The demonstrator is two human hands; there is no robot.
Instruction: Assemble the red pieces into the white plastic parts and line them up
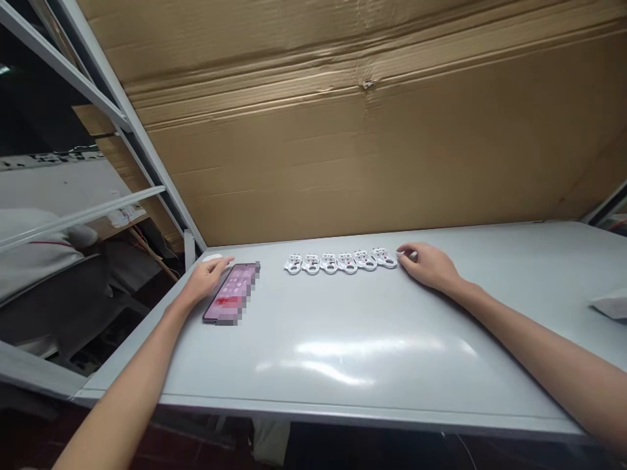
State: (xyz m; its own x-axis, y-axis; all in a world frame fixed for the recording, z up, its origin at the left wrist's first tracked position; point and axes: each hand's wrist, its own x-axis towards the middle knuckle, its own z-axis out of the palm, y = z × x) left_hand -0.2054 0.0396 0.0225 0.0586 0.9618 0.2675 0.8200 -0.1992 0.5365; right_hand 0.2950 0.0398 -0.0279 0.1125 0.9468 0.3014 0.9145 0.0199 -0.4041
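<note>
1. Left hand (208,277): resting palm-down at the far left of the table, relaxed and open, not clenched and grasping nothing. Its fingers lie over the upper left edge of the phone.
2. Phone: a slim dark-framed smartphone (230,294) lying flat, screen up and lit pink, partly pixelated. It sits tilted across the table, just right of the left hand.
3. Small white oval object (212,258): just past the left fingertips, near the far edge. Kind unclear, too small to tell.
4. Row of six white perforated flat parts (337,262): lying side by side near the far edge, right of the phone and well clear of it, each one touching or almost touching the next. Material looks like plastic, but hard to tell.
5. Right hand (428,266): at the right end of the row, fingers loosely curled, fingertips just beside or touching the last part. Cannot tell if it is grasping anything; the fingertips hide that spot.
6. Table: a pale grey smooth-topped table (343,391) with a glossy surface, under both forearms.
7. Behind it: a large brown corrugated cardboard sheet (343,150) stands leaning along the far edge, with a grey metal frame (98,98) on the left.
8. Far right edge: a crumpled white paper or plastic piece (610,307) lies on the table, well apart from the right hand.
</note>
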